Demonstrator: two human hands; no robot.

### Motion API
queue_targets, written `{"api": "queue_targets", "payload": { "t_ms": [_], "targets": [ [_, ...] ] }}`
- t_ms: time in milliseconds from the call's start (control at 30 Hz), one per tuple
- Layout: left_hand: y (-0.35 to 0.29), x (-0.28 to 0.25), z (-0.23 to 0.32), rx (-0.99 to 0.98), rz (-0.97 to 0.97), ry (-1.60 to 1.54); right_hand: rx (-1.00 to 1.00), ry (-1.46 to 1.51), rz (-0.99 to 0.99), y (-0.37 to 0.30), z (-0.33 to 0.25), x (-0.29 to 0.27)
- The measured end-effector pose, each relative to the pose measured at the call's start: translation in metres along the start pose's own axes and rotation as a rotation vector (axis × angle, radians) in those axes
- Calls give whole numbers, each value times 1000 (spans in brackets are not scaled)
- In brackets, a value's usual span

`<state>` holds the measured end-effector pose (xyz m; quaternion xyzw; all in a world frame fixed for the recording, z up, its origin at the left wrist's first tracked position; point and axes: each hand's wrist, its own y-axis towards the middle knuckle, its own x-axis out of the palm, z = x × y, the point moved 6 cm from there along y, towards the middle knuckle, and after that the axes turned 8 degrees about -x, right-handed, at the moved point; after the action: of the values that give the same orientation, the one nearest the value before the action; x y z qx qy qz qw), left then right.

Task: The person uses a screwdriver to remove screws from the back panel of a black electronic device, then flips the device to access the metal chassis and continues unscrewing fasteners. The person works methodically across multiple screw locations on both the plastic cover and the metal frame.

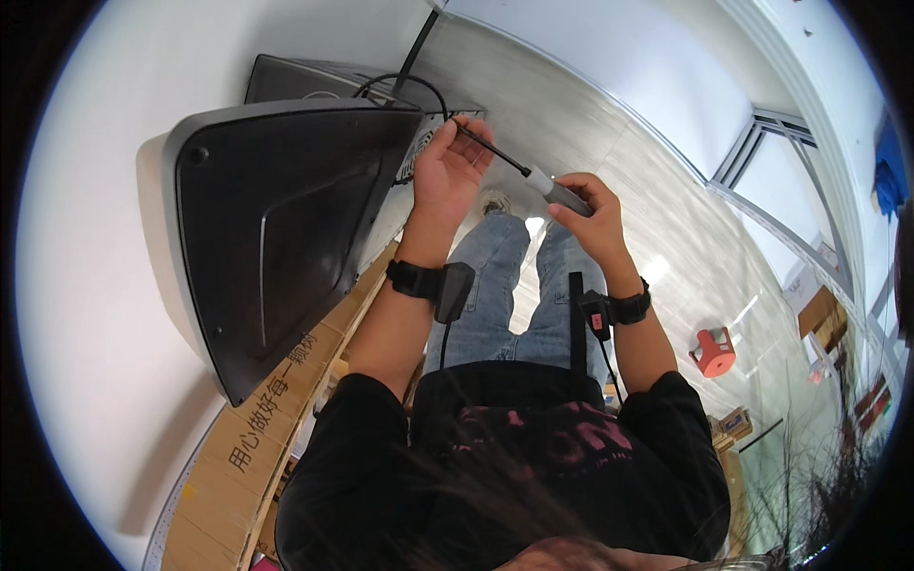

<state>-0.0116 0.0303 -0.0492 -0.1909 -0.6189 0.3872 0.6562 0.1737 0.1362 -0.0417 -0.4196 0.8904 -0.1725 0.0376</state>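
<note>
My right hand (pixel 592 217) grips the grey handle of a screwdriver (pixel 533 176) whose thin black shaft points up and left. My left hand (pixel 447 171) is raised with its fingers pinched around the shaft's tip, close to the perforated metal rear of a computer case (pixel 415 150). A large black monitor back (pixel 286 228) with a silver rim fills the left of the view, right beside my left hand. Both wrists carry black bands with small devices and cables.
A cardboard box (pixel 257 447) with printed characters lies under the monitor. Black cables (pixel 409 81) loop above the case. A red stool (pixel 714 350) stands on the pale tiled floor to the right. Boxes and a glass partition sit at the far right.
</note>
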Motion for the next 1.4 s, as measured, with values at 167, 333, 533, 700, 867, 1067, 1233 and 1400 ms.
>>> {"api": "queue_targets", "payload": {
  "t_ms": [167, 333, 533, 700, 867, 1067, 1233, 1400],
  "targets": [
    [-10, 37, -10, -22, -79, 210, 47, 128, 89, -23, -35, -18],
    [-34, 131, -13, 36, -187, 400, -18, 178, 193, -46, -99, -44],
    [-97, 248, -5, 239, -360, 699, -252, 208, 253, -95, -215, -59],
    [-105, 316, -4, 453, -322, 960, -302, 314, 284, -94, -256, -92],
    [-94, 349, -19, 1076, -113, 1394, -316, 249, 288, -77, -285, -145],
    [-93, 361, -43, 1445, 107, 1551, -300, 214, 290, -44, -299, -176],
    [-90, 360, -49, 1520, 192, 1557, -240, 241, 267, -28, -306, -178],
    [-92, 367, -50, 1518, 198, 1563, -217, 227, 267, -21, -306, -181]
  ]
}}
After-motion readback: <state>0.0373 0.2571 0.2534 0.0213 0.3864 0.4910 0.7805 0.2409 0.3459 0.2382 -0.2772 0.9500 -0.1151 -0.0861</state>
